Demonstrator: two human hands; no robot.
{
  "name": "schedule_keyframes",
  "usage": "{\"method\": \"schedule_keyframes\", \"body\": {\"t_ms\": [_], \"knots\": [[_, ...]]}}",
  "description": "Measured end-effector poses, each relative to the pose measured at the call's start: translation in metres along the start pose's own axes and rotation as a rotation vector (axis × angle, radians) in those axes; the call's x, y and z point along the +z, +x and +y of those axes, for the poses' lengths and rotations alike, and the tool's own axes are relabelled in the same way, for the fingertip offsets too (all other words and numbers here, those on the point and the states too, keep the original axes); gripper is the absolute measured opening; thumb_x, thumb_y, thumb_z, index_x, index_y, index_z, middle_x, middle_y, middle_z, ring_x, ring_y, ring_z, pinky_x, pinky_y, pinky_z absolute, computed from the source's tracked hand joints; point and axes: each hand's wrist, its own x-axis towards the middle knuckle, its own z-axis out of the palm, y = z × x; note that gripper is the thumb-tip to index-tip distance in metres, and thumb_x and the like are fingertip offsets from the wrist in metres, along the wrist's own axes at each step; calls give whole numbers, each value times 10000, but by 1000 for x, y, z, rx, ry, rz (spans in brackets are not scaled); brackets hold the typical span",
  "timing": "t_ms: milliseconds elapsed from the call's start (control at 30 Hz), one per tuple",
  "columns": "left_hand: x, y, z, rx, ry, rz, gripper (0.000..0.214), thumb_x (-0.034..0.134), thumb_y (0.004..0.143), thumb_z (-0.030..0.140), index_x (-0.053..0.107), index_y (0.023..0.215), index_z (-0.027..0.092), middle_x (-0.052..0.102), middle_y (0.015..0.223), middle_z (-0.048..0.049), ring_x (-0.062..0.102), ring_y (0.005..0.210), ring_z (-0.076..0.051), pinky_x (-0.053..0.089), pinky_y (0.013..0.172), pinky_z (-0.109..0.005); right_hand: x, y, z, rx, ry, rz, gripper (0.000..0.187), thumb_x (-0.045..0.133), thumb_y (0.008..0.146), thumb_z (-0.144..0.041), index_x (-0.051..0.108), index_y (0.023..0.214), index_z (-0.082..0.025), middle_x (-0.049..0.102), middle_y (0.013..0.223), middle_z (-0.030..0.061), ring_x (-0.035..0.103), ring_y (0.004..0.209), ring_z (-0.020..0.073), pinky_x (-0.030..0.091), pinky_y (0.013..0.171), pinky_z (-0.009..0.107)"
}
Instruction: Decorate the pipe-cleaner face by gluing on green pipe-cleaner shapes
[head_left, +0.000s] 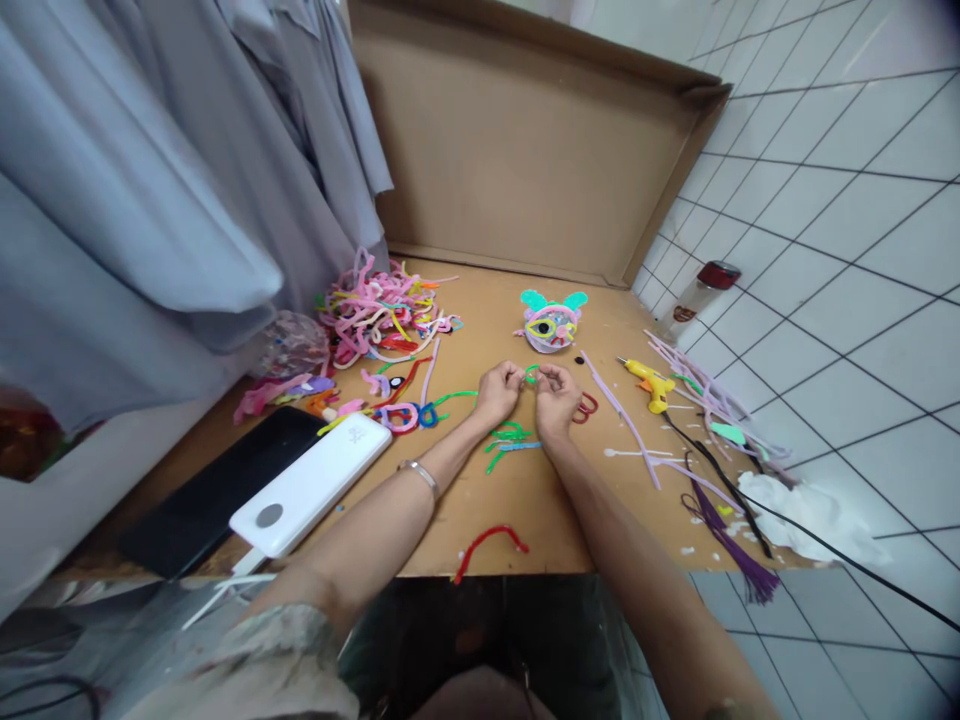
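Observation:
Between the fingertips of both hands is a small curled green pipe cleaner (532, 375). My left hand (499, 393) pinches it from one side and my right hand (556, 397) from the other. Just below them on the table lie several green pipe cleaner pieces (510, 434) and a light blue piece (519, 446). A dark red bent pipe cleaner (586, 407) rests beside my right hand. Beyond the hands sits a small pipe cleaner animal head (551, 325) with teal ears and a yellow-rimmed eye. A red pipe cleaner (491, 545) lies near the front edge.
A pink pile of pipe cleaners (379, 310) stands back left, near hanging cloth (187, 180). A white power bank (311, 485) and a black slab (225, 490) lie left. Right are a yellow glue gun (654, 384) with its cord, a purple tassel (731, 545) and a jar (697, 300).

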Motion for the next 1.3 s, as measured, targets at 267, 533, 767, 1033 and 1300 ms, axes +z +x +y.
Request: {"method": "schedule_keyframes", "body": {"t_ms": [267,533,767,1033,1300], "knots": [[2,0,-2,-88,-262,-5,174,494,844,244,521,691,167,542,573,32,490,523,-85,408,573,-208,-1,-2,-4,49,116,-79,230,640,640,-308,599,828,-181,681,810,50,637,724,167,529,707,307],[2,0,2,-131,-291,-9,193,513,854,285,536,700,170,526,545,41,480,514,-88,407,579,-216,-1,3,1,92,136,-102,305,690,632,-365,627,865,-179,697,832,57,634,714,171,540,697,325],[-3,-1,7,-68,-97,-6,237,468,870,239,503,642,182,493,534,42,462,528,-100,386,604,-228,-10,0,-4,-87,-14,-186,219,655,716,-339,697,865,-183,687,876,69,621,743,175,524,743,333],[-2,-1,6,-102,-171,-18,260,488,870,284,491,631,182,468,525,48,435,505,-94,386,598,-228,-22,2,-12,-354,-297,-279,148,564,818,-284,700,822,-227,649,846,56,578,803,204,483,761,340],[0,-1,6,-76,-213,-12,219,495,848,215,506,634,172,486,539,42,443,530,-94,380,588,-221,-20,3,-6,-395,-466,-338,156,490,863,-268,629,846,-200,605,891,65,557,865,211,454,799,328]]}}
